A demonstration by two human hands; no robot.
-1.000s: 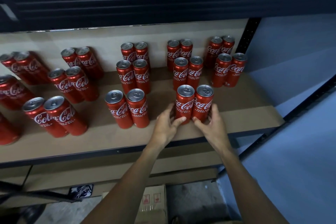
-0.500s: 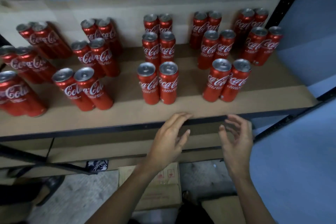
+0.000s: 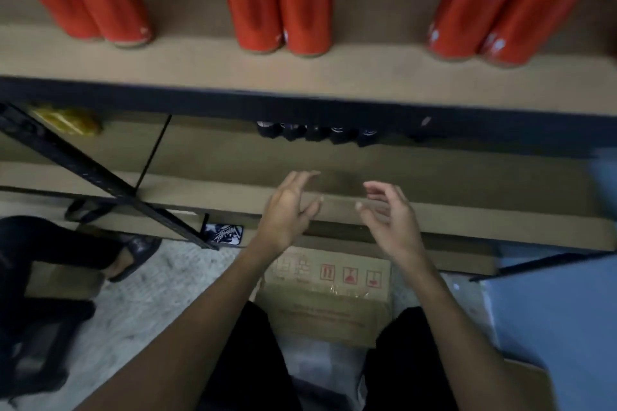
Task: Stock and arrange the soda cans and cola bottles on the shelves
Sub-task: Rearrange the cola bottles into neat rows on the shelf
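Red cola cans stand in pairs along the front of the brown shelf (image 3: pixel 200 63): one pair at the left (image 3: pixel 100 7), one in the middle (image 3: pixel 280 10), one at the right (image 3: pixel 494 20). Only their lower halves show. Both my hands hang below that shelf, in front of a lower shelf board. My left hand (image 3: pixel 287 210) and my right hand (image 3: pixel 387 213) are empty, fingers loosely spread and slightly bent. Dark bottle tops (image 3: pixel 317 132) peek out under the upper shelf's edge.
A cardboard box (image 3: pixel 330 290) with red handling symbols sits on the floor between my legs. A black diagonal brace (image 3: pixel 100 177) crosses the left side. Another person's leg and sandal (image 3: pixel 130 253) are at the left. A blue wall (image 3: pixel 551 327) is at the right.
My hands let go of the right-hand can pair, drew back off the shelf and dropped below it. My view tilted down toward the floor and the box.
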